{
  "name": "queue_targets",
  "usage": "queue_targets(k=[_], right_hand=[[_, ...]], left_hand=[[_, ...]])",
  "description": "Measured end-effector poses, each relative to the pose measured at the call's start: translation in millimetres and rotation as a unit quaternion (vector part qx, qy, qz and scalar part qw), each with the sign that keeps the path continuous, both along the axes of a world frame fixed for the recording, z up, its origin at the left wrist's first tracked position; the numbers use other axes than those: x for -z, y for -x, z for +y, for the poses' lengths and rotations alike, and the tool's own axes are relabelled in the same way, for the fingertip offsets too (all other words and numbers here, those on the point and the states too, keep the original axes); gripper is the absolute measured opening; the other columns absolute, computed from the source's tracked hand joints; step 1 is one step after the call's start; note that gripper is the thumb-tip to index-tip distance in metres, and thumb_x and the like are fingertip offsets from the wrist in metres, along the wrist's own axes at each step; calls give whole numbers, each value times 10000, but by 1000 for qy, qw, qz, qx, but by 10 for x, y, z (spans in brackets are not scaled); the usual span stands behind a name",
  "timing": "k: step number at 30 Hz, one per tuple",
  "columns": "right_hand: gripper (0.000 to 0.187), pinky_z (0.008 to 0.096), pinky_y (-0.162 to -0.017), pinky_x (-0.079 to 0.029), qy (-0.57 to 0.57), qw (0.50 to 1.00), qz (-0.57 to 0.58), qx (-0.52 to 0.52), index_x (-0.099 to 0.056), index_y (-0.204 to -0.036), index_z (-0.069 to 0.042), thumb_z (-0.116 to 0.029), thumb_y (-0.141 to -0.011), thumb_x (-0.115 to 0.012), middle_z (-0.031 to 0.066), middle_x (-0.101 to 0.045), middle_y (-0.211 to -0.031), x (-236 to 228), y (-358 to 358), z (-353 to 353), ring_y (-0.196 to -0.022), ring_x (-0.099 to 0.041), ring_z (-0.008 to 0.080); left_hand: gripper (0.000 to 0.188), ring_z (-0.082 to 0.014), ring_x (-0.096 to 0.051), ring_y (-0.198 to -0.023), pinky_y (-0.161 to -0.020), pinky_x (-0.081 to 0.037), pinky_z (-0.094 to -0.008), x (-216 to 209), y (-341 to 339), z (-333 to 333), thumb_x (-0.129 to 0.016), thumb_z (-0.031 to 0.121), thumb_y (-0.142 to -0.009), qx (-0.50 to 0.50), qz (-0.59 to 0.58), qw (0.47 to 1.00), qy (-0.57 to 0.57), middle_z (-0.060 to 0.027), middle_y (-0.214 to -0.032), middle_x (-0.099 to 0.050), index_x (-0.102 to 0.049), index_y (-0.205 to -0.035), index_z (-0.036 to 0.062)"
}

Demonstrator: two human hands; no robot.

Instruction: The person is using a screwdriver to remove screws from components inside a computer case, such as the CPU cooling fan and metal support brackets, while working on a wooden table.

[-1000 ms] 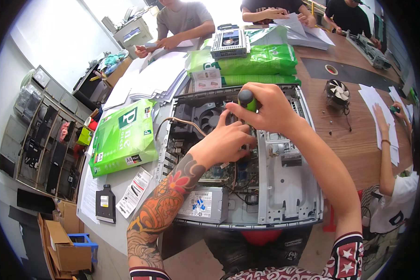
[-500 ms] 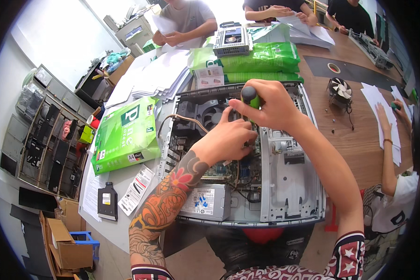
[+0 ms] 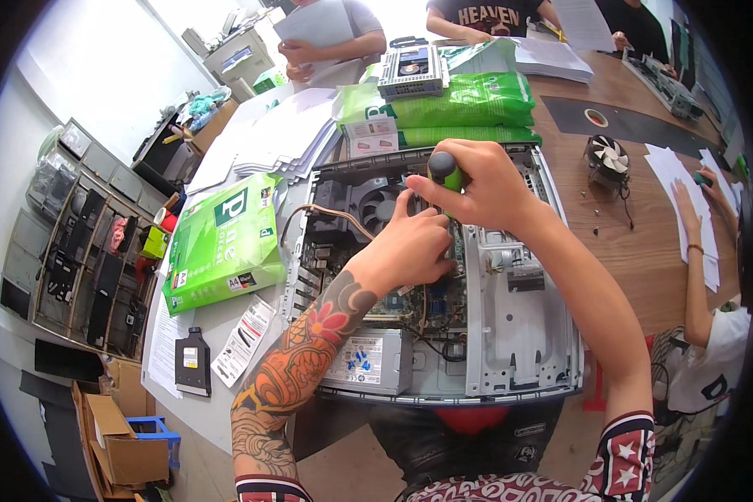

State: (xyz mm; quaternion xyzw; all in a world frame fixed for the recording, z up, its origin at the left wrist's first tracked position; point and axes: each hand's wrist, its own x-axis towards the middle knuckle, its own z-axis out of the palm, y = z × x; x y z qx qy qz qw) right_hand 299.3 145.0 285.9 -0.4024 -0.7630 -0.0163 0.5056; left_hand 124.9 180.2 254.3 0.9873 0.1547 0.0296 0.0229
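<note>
Illumination is bright and diffuse. Strong light from 10 to 12 o'clock washes out the wall (image 3: 100, 75) and flattens detail in the paper stack (image 3: 297, 125). The green package (image 3: 226, 247) at 9 o'clock shows mild plastic sheen. The interior of the computer case (image 3: 523, 347) appears darker than its metal panel. Central focus is sharp. Black vignetting encloses the rim, where the rack (image 3: 65, 335) at 9 o'clock leans with fisheye distortion.

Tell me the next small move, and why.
Perhaps a slight twist of the green-handled tool by the right hand, which grips it over the open computer case; the left hand is close beside it, though the tip is hidden.
</note>
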Motion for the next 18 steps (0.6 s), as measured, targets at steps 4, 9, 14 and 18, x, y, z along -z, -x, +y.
queue_targets(k=[4,9,14,18], right_hand=[[371,353,-536,-429,8,1000,3,0,-581,-744,3,-288,-850,-786,130,-540,-633,4,-2,-3,-540,-499,271],[369,350,-535,-430,4,1000,-2,5,-590,-748,-1,-297,-846,-789,129,-548,-633,12,-12,3,-537,-509,269],[366,351,-530,-428,2,1000,2,0,-598,-756,1,-297,-842,-792,128,-548,-631,6,-12,1,-534,-510,270],[367,346,-526,-426,3,1000,1,-1,-599,-757,1,-298,-841,-794,125,-548,-629,23,-7,20,-532,-507,266]], left_hand=[[274,-265,-574,-1094,-1103,-240,-643,15,5,2,-726,317,-789,7,-8,1000,-7,-84,-906,-625,-741,-787,44],[232,-262,-567,-1125,-1113,-223,-653,15,15,2,-726,286,-779,2,-12,1000,11,-80,-939,-622,-731,-825,59],[187,-248,-562,-1166,-1133,-173,-686,48,55,17,-734,198,-742,12,-63,997,52,-58,-976,-611,-690,-903,113],[218,-236,-561,-1169,-1139,-157,-702,28,70,25,-736,145,-710,17,-39,998,52,-34,-960,-598,-675,-919,155]])
